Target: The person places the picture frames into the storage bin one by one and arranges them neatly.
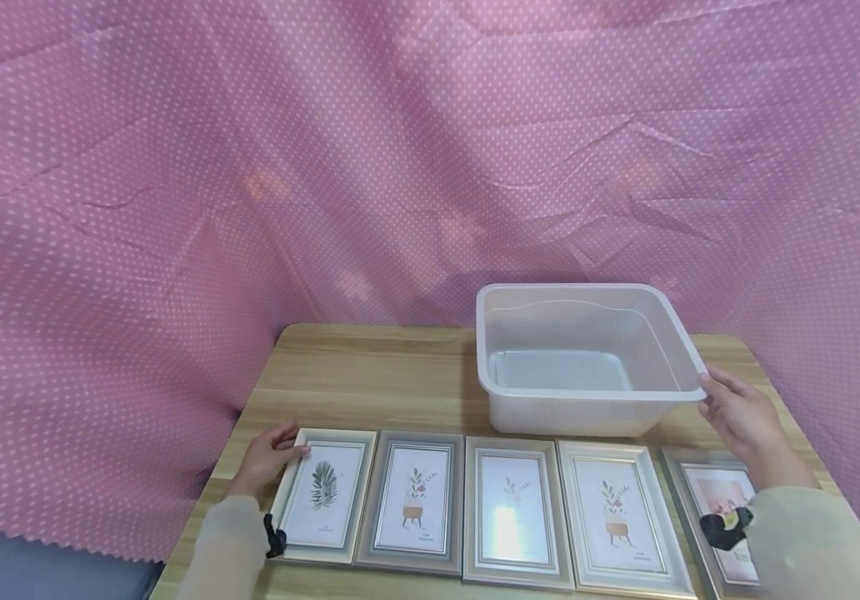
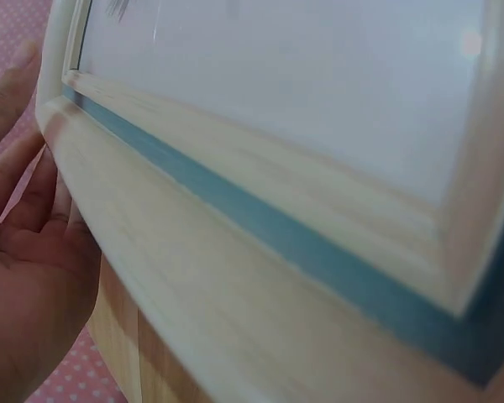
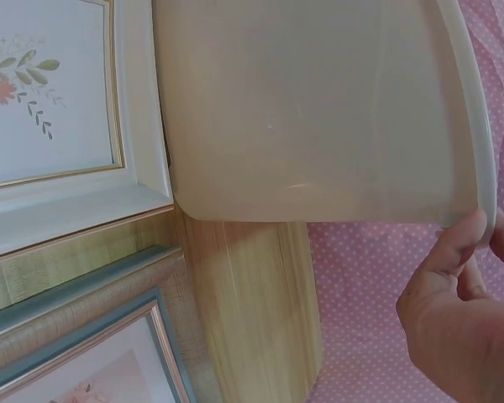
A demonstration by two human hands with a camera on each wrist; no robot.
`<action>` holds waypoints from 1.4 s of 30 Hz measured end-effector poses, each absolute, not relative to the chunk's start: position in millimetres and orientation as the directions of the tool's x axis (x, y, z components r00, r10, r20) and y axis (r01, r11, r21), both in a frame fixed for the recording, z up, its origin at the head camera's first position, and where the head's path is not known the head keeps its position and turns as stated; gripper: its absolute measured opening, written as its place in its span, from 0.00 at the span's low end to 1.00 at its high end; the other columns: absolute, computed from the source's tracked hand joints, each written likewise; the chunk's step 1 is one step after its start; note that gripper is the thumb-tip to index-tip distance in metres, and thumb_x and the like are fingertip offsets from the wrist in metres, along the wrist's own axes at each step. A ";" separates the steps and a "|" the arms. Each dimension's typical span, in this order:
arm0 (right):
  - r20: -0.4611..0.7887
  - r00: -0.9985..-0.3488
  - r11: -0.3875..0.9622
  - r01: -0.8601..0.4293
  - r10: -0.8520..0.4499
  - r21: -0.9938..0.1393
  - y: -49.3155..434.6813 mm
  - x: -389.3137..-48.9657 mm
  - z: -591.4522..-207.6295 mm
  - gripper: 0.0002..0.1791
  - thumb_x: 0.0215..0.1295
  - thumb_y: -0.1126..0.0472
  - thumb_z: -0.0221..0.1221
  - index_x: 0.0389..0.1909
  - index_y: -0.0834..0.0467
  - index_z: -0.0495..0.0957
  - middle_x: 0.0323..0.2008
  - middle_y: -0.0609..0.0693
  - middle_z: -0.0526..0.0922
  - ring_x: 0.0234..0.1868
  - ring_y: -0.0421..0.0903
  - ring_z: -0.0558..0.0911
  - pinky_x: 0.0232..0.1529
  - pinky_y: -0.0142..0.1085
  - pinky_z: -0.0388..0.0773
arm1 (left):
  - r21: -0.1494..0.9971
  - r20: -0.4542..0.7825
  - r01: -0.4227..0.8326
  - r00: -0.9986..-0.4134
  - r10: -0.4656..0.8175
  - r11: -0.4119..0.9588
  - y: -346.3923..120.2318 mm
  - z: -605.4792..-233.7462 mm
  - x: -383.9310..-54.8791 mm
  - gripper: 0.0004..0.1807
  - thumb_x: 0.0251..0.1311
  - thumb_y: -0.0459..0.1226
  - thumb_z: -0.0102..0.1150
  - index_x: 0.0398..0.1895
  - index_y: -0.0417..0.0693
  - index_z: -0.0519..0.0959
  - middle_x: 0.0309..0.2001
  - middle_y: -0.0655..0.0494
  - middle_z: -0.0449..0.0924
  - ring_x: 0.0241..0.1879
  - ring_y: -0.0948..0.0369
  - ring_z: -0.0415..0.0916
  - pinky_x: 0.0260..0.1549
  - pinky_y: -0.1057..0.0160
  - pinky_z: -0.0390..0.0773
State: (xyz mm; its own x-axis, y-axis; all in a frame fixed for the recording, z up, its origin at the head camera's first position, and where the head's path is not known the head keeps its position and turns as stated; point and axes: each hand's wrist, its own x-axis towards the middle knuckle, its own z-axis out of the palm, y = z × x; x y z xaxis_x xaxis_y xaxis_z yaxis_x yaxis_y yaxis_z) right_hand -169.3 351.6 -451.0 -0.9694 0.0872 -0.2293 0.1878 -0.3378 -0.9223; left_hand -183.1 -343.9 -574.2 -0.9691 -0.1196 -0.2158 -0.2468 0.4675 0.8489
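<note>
In the head view, my left hand (image 1: 268,454) is at the upper left corner of a pale picture frame (image 1: 325,492) with a green leaf print. Its thumb lies over the edge and its fingers go round the outer side. The left wrist view shows this hand (image 2: 34,260) close along the frame's pale side (image 2: 202,277). My right hand (image 1: 745,425) pinches the near right corner of the rim of a white plastic bin (image 1: 565,414). In the right wrist view, thumb and fingers (image 3: 458,239) grip that rim from both sides.
Right of the leaf print, more picture frames lie in a row: a grey one (image 1: 366,500), a silvery one with glare (image 1: 471,508) and a pale one (image 1: 576,517). Under my right forearm is another frame (image 1: 681,500). A pink dotted cloth (image 1: 400,167) hangs behind the wooden table (image 1: 370,367).
</note>
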 end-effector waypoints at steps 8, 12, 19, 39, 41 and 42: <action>-0.219 -0.973 -0.370 0.176 0.078 -0.912 351.0 -169.7 -450.7 0.06 0.64 0.61 0.61 0.35 0.44 0.80 0.36 0.42 0.79 0.34 0.36 0.76 0.36 0.24 0.77 | 0.841 -0.171 -0.216 -0.976 -0.135 0.497 -342.9 -573.0 -180.3 0.30 0.57 0.31 0.64 0.63 0.31 0.67 0.58 0.33 0.70 0.56 0.42 0.70 0.47 0.56 0.79; -0.213 -0.974 -0.385 0.169 0.074 -0.907 350.7 -170.1 -451.2 0.06 0.64 0.61 0.61 0.35 0.45 0.81 0.36 0.43 0.79 0.33 0.36 0.76 0.35 0.24 0.77 | 0.840 -0.130 -0.178 -0.983 -0.129 0.512 -342.9 -572.2 -180.4 0.27 0.57 0.28 0.63 0.61 0.30 0.69 0.56 0.32 0.72 0.54 0.42 0.72 0.46 0.59 0.79; -0.220 -0.972 -0.406 0.169 0.082 -0.898 348.2 -171.4 -451.2 0.06 0.65 0.63 0.60 0.35 0.46 0.81 0.35 0.43 0.79 0.33 0.36 0.75 0.33 0.24 0.76 | 0.853 -0.113 -0.167 -0.984 -0.137 0.494 -344.0 -571.6 -181.7 0.25 0.56 0.25 0.62 0.58 0.27 0.71 0.53 0.31 0.74 0.53 0.41 0.73 0.44 0.61 0.80; -0.232 -0.969 -0.376 0.184 0.087 -0.908 349.6 -170.3 -449.5 0.07 0.65 0.62 0.59 0.35 0.45 0.81 0.36 0.42 0.79 0.34 0.36 0.75 0.35 0.24 0.77 | 0.833 -0.157 -0.159 -0.986 -0.049 0.530 -359.1 -541.8 -191.2 0.27 0.61 0.33 0.61 0.61 0.26 0.68 0.56 0.32 0.72 0.57 0.42 0.69 0.54 0.49 0.73; -0.234 -0.968 -0.378 0.183 0.091 -0.907 349.4 -170.0 -449.2 0.08 0.66 0.63 0.58 0.34 0.45 0.82 0.35 0.42 0.79 0.33 0.36 0.75 0.35 0.24 0.77 | 0.831 -0.161 -0.152 -0.987 -0.030 0.535 -360.5 -535.1 -192.7 0.28 0.61 0.33 0.60 0.61 0.26 0.67 0.56 0.32 0.72 0.56 0.42 0.70 0.53 0.50 0.74; -0.233 -0.968 -0.380 0.182 0.093 -0.907 349.2 -169.8 -449.0 0.09 0.66 0.63 0.58 0.34 0.45 0.82 0.35 0.42 0.79 0.33 0.36 0.75 0.35 0.24 0.77 | 0.831 -0.165 -0.152 -0.986 -0.024 0.535 -360.8 -531.3 -193.5 0.28 0.61 0.33 0.61 0.61 0.25 0.67 0.56 0.32 0.72 0.56 0.43 0.71 0.53 0.50 0.74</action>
State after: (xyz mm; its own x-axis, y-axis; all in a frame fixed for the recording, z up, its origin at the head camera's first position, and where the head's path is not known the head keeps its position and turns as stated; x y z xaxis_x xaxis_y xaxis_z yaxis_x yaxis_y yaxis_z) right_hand -169.8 349.2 -449.0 -0.9679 0.0926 -0.2335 0.1824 -0.3797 -0.9069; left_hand -193.5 -360.8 -531.3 -0.9859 -0.0239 -0.1653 -0.1523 0.5350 0.8310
